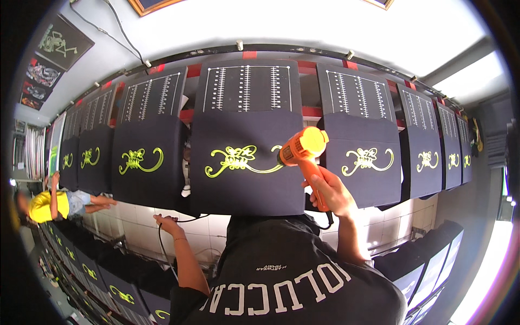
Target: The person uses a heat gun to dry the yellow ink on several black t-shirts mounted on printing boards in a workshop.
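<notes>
My right hand (332,190) is closed round the handle of an orange heat gun (306,147). Its nozzle points left, over the right end of a yellow-green curled print (233,161). That print lies on a dark shirt (246,192) stretched over the middle printing board (260,86); the nozzle hides part of the curl. Lower left, away from the boards, my left hand (168,223) is closed on a black cord (162,249), which hangs down along my forearm. Another stretch of cord leads right from near the hand.
More boards with dark printed shirts stand either side, such as a right-hand shirt (360,184) and a left-hand shirt (143,184). Behind me runs a second row of shirts (122,279). A person in a yellow top (51,206) is at far left. Pale tiles (135,216) floor the aisle.
</notes>
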`<state>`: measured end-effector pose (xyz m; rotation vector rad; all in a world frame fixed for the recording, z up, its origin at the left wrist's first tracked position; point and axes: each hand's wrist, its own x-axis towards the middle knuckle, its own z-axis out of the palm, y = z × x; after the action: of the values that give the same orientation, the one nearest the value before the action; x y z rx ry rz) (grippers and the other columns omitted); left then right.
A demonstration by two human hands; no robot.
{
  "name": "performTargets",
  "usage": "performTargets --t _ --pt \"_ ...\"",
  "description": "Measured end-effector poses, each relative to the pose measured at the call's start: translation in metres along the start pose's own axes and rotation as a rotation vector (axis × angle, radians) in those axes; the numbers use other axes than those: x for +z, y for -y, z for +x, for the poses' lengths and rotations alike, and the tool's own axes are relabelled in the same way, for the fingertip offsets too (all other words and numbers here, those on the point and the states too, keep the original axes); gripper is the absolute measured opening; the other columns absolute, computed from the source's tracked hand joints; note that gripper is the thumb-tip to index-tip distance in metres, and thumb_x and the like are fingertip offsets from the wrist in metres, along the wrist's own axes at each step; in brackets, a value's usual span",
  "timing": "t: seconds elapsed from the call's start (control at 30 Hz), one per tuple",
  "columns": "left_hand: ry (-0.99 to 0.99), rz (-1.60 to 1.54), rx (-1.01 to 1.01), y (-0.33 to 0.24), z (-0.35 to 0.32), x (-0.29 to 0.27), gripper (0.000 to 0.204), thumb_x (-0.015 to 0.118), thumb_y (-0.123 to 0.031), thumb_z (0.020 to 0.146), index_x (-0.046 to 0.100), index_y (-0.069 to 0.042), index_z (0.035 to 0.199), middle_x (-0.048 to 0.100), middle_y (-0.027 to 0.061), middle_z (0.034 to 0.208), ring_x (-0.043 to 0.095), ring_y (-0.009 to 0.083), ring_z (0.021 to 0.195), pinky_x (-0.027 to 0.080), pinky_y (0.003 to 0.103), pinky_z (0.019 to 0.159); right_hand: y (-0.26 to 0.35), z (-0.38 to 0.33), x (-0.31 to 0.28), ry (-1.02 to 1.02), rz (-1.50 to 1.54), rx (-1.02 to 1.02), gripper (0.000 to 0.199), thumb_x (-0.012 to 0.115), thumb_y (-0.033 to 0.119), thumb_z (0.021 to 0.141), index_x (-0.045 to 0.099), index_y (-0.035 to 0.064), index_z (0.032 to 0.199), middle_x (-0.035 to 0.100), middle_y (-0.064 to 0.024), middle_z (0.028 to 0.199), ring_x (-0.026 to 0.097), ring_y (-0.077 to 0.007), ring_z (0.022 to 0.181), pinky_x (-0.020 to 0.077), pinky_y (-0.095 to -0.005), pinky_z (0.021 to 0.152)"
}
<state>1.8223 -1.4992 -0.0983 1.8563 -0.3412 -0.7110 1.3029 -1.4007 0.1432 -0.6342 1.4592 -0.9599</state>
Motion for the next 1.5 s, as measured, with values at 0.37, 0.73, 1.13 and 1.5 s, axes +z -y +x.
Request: performTargets --t 0.37,0.73,1.13,1.5 --pt "0.357 -0.336 -0.139 -0.022 0.068 0.029 0.079 0.046 -0.059 0.100 0.044 0.007 0.143 0.049 0.0162 0.148 0.051 0.0304 0.132 0.040 0.039 0.112 0.019 0.032 0.079 -0.271 -0.034 0.040 0.037 0.050 0.027 0.103 0.054 0.0028 0.130 0.063 -0.0062 0.094 0.056 -0.0084 0.060 0.0471 -0.0242 0.049" --pt "0.364 -0.372 -0.172 -0.025 0.071 0.032 0.070 0.045 -0.053 0.102 0.049 0.006 0.139 0.056 0.0155 0.140 0.059 0.0305 0.122 0.046 0.038 0.107 0.013 0.037 0.099 -0.355 -0.071 -0.013 0.035 0.051 0.027 0.102 0.056 0.0021 0.127 0.062 -0.0052 0.092 0.056 -0.0085 0.060 0.0470 -0.0239 0.049" --pt "0.379 -0.443 -0.310 -0.031 0.072 0.035 0.063 0.039 -0.047 0.101 0.050 0.000 0.141 0.056 0.0143 0.141 0.058 0.0332 0.123 0.045 0.043 0.108 0.012 0.042 0.107 -0.402 -0.047 0.004 0.037 0.052 0.032 0.102 0.058 0.0024 0.123 0.064 -0.0050 0.094 0.056 -0.0082 0.063 0.0511 -0.0246 0.056" --pt "0.316 -0.379 -0.252 -0.025 0.075 0.038 0.064 0.040 -0.047 0.102 0.049 0.004 0.141 0.055 0.0165 0.141 0.057 0.0335 0.124 0.045 0.042 0.108 0.007 0.039 0.104 -0.498 -0.033 0.007 0.032 0.052 0.028 0.101 0.058 0.0018 0.119 0.064 -0.0054 0.093 0.057 -0.0086 0.063 0.0505 -0.0246 0.052"
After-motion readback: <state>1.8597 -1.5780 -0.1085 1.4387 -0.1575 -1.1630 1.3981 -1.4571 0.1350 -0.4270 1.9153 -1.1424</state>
